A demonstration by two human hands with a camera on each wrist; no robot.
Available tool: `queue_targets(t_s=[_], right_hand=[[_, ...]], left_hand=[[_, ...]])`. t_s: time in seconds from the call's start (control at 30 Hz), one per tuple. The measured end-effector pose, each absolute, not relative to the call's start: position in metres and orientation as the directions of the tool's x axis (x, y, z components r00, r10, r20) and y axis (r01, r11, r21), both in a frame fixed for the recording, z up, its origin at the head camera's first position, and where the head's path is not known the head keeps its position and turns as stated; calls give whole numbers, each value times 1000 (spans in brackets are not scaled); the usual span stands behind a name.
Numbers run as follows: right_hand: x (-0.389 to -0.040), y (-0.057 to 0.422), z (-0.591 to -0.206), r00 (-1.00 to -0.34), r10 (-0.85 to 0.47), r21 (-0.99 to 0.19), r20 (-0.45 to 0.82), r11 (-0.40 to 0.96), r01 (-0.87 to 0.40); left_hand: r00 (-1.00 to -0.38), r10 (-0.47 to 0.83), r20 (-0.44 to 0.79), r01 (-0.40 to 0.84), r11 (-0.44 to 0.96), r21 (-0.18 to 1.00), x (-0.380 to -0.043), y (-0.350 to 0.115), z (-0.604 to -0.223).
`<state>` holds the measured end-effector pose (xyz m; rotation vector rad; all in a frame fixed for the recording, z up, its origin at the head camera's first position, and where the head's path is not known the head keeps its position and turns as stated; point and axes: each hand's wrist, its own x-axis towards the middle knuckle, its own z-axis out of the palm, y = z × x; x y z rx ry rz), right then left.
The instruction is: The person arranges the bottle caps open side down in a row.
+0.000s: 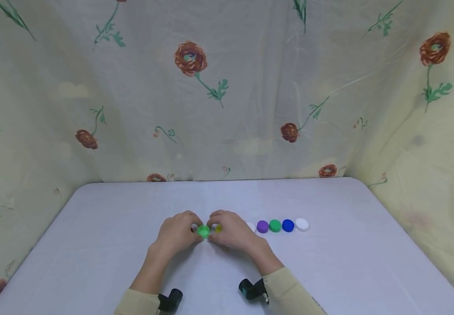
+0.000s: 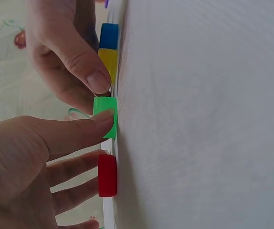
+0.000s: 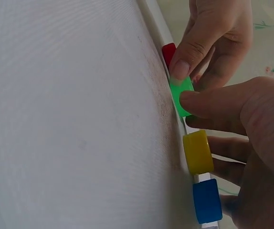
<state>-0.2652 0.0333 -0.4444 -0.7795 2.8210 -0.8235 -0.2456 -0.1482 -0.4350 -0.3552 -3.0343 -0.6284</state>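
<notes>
A bright green bottle cap (image 1: 203, 231) lies on the white table between both hands. My left hand (image 1: 177, 232) pinches its left side between thumb and fingers. From the other side, my right hand (image 1: 230, 229) pinches its right edge, thumb at the front and index finger behind. In the left wrist view a red cap (image 2: 107, 175) stands beside the left fingers; the hand hides it from the head view. Near the right fingers are a yellow cap (image 3: 198, 152) and a blue cap (image 3: 207, 201).
To the right of the right hand, a row of caps continues: a white cap (image 1: 252, 226) partly covered, a purple cap (image 1: 262, 226), a darker green cap (image 1: 275, 225), a blue one and another white one. A flowered curtain (image 1: 250, 87) surrounds the table's back and sides.
</notes>
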Motion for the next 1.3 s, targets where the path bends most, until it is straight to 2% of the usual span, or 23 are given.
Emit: queue_targets(t_s=[0.4, 1.1, 1.3], right_hand=[[-267, 31, -446, -868, -491, -491, 74, 740, -460], [-265, 32, -447, -882, -469, -555, 53, 720, -417], [-267, 33, -446, -865, -493, -555, 95, 695, -457]], left_hand=[[-967, 235, 98, 255, 896, 364, -246, -148, -434], [-970, 235, 69, 244, 894, 376, -245, -147, -432], [-969, 232, 90, 249, 891, 380, -248, -148, -432]])
